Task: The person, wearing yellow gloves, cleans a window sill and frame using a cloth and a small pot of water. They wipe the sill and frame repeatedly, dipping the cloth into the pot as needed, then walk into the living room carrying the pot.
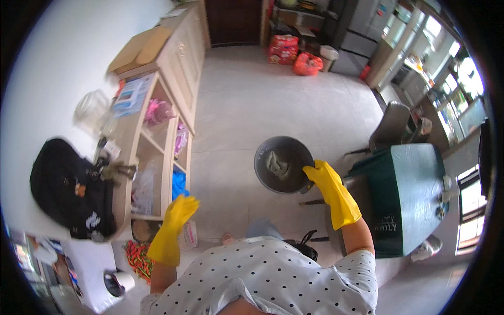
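Note:
My right hand (319, 173), in a long yellow rubber glove, grips the right rim of a round dark grey basin (298, 153). A wet-looking pale grey-green cloth (277, 165) lies crumpled inside the basin. Whether there is water around the cloth I cannot tell. The basin is held out in front of me over the tiled floor. My left hand (181, 211), gloved in yellow too, is raised near the end of the shelf unit. Its fingers are stretched out and it holds nothing.
Along the left runs a wooden shelf cabinet (181, 63), with a black backpack (68, 189) on its near end. Red chillies (139, 260) lie below. To the right stand a green-covered table (409, 194) and a chair (388, 126). Red bags (307, 64) sit by the grey fridge (362, 42).

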### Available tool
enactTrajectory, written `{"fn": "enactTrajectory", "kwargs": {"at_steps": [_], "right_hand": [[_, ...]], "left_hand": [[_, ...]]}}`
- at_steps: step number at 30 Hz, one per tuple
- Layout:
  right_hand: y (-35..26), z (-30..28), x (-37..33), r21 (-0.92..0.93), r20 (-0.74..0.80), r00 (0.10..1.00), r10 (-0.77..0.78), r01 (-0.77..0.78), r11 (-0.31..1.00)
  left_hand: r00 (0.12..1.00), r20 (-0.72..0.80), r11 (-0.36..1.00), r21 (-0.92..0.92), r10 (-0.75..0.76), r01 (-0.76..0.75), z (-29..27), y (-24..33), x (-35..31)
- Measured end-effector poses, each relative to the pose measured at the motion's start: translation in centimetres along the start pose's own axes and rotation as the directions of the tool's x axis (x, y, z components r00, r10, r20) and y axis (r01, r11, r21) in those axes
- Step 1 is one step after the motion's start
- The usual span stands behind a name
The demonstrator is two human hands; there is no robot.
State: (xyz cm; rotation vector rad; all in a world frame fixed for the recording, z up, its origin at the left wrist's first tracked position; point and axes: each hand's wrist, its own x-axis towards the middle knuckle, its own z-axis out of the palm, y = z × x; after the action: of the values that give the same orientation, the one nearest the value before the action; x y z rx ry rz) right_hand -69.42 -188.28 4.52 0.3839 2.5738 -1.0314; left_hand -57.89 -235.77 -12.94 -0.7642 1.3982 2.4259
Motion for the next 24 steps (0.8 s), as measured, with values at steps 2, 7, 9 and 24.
{"fn": "enactTrajectory", "kwargs": {"at_steps": [2,7,9,24], "right_hand": [[2.0,-0.4,3.4,0.046,-0.038,0.998,-0.049,0.051,0.998],[1.1,-2.2,10.4,0.125,-0.105,0.994,-0.004,0.017,0.992],[1.7,-4.3,14.9,0.128,-0.022,0.999,0.042,-0.038,0.991],[5.9,-22.9,44.5,0.572,-0.308,0.942,-0.131,0.293,0.766]], "left_hand": [[0.919,0.311,0.965,0.171,-0.244,0.198,9.9,4.3,6.4],[0.74,0.533,0.909,0.3,-0.41,0.288,28.1,5.4,15.1],[0.708,0.553,0.898,0.28,-0.439,0.338,33.4,5.3,19.0],[0.719,0.494,0.859,0.13,-0.489,0.494,58.7,5.9,47.9]]}}
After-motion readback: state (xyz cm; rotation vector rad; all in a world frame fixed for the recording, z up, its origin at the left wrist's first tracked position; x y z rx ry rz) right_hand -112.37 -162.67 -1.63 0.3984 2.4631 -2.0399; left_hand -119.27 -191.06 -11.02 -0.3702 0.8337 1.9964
